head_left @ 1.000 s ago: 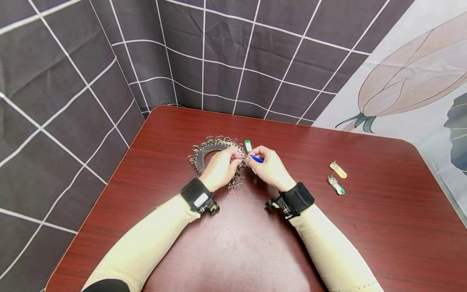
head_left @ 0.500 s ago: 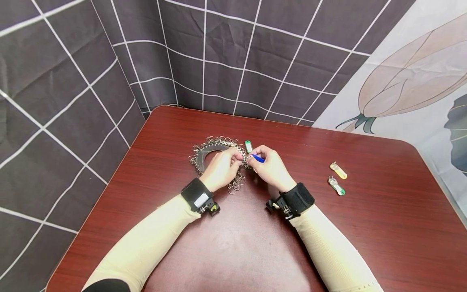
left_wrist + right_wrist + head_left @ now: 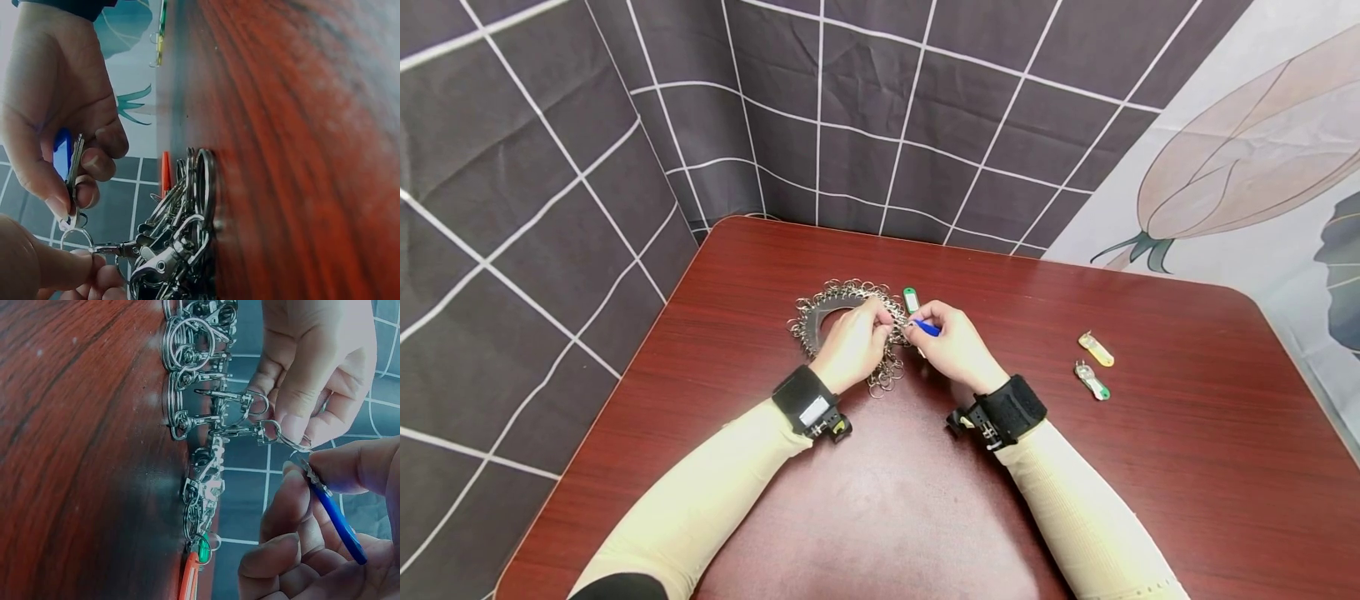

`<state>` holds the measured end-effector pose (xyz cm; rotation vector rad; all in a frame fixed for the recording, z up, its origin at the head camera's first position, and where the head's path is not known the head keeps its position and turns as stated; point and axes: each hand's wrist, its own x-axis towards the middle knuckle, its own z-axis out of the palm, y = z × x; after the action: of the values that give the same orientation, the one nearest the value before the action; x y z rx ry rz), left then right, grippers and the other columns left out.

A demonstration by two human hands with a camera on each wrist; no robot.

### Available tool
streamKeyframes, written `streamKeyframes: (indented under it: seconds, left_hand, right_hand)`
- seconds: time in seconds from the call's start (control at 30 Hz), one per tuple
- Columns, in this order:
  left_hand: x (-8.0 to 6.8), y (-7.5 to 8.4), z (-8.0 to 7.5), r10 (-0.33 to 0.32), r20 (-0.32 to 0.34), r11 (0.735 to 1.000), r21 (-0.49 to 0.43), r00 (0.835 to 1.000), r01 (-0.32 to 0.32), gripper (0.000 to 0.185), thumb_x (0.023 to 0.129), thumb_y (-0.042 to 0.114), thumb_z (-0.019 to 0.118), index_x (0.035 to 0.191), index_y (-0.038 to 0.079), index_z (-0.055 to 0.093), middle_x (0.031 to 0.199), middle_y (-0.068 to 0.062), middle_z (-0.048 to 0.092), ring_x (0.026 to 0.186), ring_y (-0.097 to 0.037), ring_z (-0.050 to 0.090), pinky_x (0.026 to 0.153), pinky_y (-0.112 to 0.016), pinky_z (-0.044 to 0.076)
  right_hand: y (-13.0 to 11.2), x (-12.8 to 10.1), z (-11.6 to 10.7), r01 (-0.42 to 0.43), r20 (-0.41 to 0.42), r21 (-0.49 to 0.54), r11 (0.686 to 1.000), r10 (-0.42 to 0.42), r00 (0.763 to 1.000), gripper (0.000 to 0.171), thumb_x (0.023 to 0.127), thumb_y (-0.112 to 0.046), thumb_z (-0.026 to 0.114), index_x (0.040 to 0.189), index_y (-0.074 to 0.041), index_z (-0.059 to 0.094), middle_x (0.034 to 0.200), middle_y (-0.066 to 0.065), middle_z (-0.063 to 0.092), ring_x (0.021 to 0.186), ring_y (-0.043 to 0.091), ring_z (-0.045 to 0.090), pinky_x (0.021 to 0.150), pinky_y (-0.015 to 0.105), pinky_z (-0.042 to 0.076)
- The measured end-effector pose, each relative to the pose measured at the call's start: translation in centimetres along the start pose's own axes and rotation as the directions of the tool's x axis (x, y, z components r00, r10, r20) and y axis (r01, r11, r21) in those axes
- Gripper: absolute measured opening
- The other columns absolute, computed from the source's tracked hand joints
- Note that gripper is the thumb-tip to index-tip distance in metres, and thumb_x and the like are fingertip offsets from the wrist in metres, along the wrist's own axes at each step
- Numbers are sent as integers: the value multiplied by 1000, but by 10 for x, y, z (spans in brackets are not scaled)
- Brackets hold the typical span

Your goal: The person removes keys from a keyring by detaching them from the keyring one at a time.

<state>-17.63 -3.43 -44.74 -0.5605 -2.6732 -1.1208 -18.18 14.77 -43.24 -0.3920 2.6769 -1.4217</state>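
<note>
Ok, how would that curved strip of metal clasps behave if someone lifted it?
The curved strip carries many metal clasps, so it's probably heavy for its size. The rings overlap, so they may tangle. It looks flat, so rolling seems unlikely.

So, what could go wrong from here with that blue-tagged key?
The left hand pinches a thin metal ring, which could slip from its grip. The right hand holds the key and its blue tag right by that ring, so a fumble might drop them onto the table. Other metal clasps crowd close by, so something could snag on them.
</note>
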Motion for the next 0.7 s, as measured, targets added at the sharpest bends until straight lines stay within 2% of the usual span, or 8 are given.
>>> streamKeyframes:
  seconds: [0.07, 0.2, 0.4, 0.7]
  left_hand:
    - [0, 1, 0, -2, 17, 1000, -7, 1000, 3, 6, 92, 9, 62, 96, 12, 58, 83, -1, 64, 76, -16, 60, 68, -33, 47]
    - [1, 3, -1, -2, 38, 1000, -14, 999, 3, 6, 92, 8, 62, 93, 13, 59, 84, 1, 65, 78, -15, 60, 70, -33, 47]
    - [3, 7, -3, 19, 35, 1000, 3, 999, -19, 5, 93, 9, 62, 92, 12, 59, 86, 1, 65, 81, -15, 61, 72, -33, 48]
    - [-2, 8, -3, 117, 64, 990, 75, 991, -122, 8, 91, 3, 62, 87, 10, 61, 84, -1, 62, 81, -15, 61, 74, -31, 49]
  right_hand:
    - [-1, -1, 0, 4, -11, -7, 1000, -4, 1000, 10, 89, -17, 65, 94, -9, 62, 77, 6, 65, 52, 16, 56, 52, 29, 45]
    - [-2, -1, -2, 6, -23, -9, 1000, -6, 1000, 10, 88, -17, 66, 94, -9, 62, 77, 6, 65, 53, 16, 55, 52, 29, 44]
    - [-5, -1, -4, 2, -24, 4, 1000, -2, 1000, 11, 88, -17, 65, 94, -9, 61, 75, 7, 64, 52, 17, 55, 51, 28, 44]
    - [-5, -4, -9, 40, -28, -57, 998, -42, 999, 6, 89, -14, 62, 92, -9, 63, 78, 6, 64, 58, 15, 56, 54, 28, 46]
